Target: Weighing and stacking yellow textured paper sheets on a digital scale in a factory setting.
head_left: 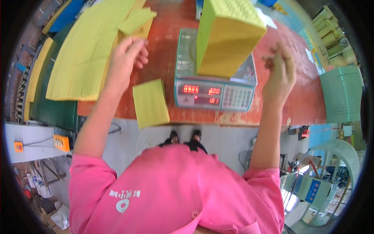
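Note:
A tall block of stacked yellow paper point(230, 46) stands on the pan of a digital weighing scale point(198, 103), its red display lit. My right hand point(279, 70) hovers to the right of the scale, apart from the block, fingers loosely bent with nothing between them. On the left, my left hand point(127, 58) is beside a long row of yellow paper stacks point(83, 58), close to a small bundle point(136, 21) lying askew on top. Its fingers are half curled and no held thing shows. A smaller yellow paper pad point(151, 103) lies left of the scale, jutting over the table's front edge.
The worn red table point(288, 111) carries the scale. At its left is a dark green surface point(54, 107) under the long stacks. A green perforated panel point(343, 93) stands at the right end, with a fan-like machine point(317, 189) below it. Orange switch boxes point(61, 143) are at left.

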Demonstrator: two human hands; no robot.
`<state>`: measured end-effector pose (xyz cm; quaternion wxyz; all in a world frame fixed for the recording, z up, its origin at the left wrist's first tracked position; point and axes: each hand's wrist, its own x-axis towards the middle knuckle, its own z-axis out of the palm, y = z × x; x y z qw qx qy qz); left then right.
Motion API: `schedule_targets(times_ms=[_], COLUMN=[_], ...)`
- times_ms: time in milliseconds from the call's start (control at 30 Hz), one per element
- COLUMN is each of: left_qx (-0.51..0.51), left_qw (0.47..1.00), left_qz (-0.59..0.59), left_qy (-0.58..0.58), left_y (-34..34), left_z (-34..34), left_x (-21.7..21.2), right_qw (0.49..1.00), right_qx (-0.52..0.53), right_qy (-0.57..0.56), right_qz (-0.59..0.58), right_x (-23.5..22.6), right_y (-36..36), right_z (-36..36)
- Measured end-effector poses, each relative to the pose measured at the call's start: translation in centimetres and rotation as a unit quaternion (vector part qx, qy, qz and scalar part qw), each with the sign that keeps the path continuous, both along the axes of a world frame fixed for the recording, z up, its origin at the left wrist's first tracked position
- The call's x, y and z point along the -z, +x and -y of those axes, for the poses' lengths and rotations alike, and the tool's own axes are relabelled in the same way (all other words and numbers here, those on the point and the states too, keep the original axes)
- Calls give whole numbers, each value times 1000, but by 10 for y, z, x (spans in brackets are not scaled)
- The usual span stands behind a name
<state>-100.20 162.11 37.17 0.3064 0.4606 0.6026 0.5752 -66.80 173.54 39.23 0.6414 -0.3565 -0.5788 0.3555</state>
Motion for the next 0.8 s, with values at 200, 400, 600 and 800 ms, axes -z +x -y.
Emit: schedule_targets(times_ms=[200,400,600,800], left_qx=[22,42,-15,-53], left_qw=[959,925,923,932], left_qz=[281,374,385,354], left_qy=[16,-45,-22,-51], left_y=[20,74,140,160], left_z=[-41,-111,-111,-76], left_x=[25,67,76,70], right_qw=[996,972,972,989], right_qx=[-32,-118,-113,-61], right_qy=[-70,-183,-170,-123], right_qz=[-54,-91,-116,-64], right_x=[65,109,117,121], right_y=[7,-34,-38,-14], right_z=[-24,-52,-14,20])
